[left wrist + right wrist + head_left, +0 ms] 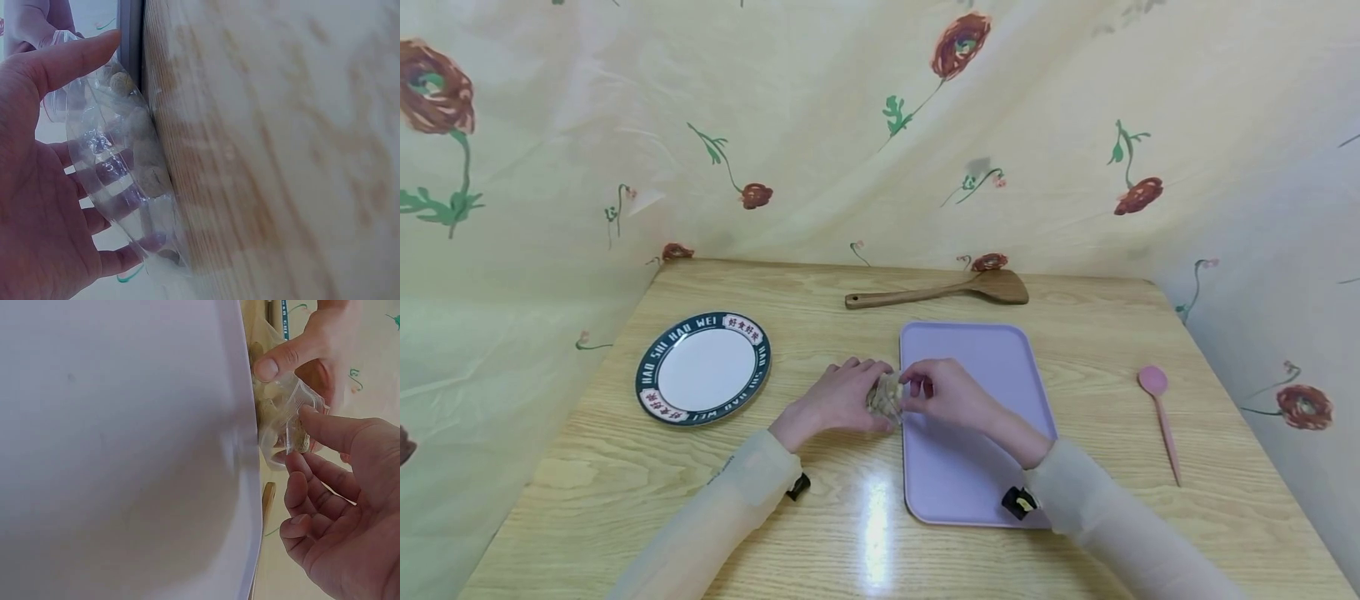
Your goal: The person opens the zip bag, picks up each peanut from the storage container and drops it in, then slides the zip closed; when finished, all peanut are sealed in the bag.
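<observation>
Near the middle of the table, a clear plastic bag (886,398) lies beside the left edge of the lilac tray (970,479). Several pale tan, lumpy, nut-like pieces (150,156) show through its film. My left hand (842,398) holds the bag from the left, thumb on the near side and fingers spread along the far side. From the right, my right hand (953,393) reaches over the tray and pinches the bag's right end between thumb and index finger (297,464). One piece (302,437) shows between these fingertips; its other fingers curl loosely.
A white plate with a dark lettered rim (650,367) sits at the left. Behind the tray lies a wooden spatula (1000,287), its handle pointing left. A pink spoon (1153,381) rests on the right side. Flowered cloth (820,150) hangs along the table's back and sides.
</observation>
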{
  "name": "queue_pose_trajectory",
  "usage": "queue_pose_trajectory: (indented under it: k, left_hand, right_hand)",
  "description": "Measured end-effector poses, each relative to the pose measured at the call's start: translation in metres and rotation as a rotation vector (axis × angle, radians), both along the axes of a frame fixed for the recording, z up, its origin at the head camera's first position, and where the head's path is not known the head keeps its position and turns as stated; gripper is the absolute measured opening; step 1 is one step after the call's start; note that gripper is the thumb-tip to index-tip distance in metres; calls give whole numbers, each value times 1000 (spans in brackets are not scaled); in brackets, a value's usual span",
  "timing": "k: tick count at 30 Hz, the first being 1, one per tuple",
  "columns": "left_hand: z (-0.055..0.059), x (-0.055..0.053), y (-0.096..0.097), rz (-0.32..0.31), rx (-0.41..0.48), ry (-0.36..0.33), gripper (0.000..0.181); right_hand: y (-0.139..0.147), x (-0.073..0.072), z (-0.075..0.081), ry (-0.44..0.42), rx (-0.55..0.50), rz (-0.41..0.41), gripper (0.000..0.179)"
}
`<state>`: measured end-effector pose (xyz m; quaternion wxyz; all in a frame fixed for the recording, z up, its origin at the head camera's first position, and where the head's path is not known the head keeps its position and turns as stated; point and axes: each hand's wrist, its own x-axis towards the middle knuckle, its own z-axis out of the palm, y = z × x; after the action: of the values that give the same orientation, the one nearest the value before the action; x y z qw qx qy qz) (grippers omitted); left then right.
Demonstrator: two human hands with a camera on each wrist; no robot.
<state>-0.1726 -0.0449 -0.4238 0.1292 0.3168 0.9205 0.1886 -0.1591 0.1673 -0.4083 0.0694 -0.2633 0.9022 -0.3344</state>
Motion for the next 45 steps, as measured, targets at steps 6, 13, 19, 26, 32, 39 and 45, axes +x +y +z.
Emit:
queue_pose_trajectory:
  k: [6,13,19,26,32,39,45]
  left_hand:
    - [1,1,0,2,-8,-7,83]
    - [2,2,0,4,10,-8,82]
    - [2,2,0,11,11,-7,82]
    - [2,2,0,11,13,-11,82]
    - [2,2,1,12,11,-12,83]
    - [0,1,1,23,11,-17,84]
    - [0,1,1,23,30,-10,82]
  right_hand:
    - [-1,0,0,-15,7,3,28]
    - [-2,1,-2,-12,9,-3,25]
    - [-1,3,-1,-5,-15,-5,18]
    - [0,6,-2,12,-30,8,12]
    - [1,10,-1,-20,-71,-16,4]
    - [0,17,-1,-55,-106,-58,13]
    - [-1,22,-3,-53,-125,-73,17]
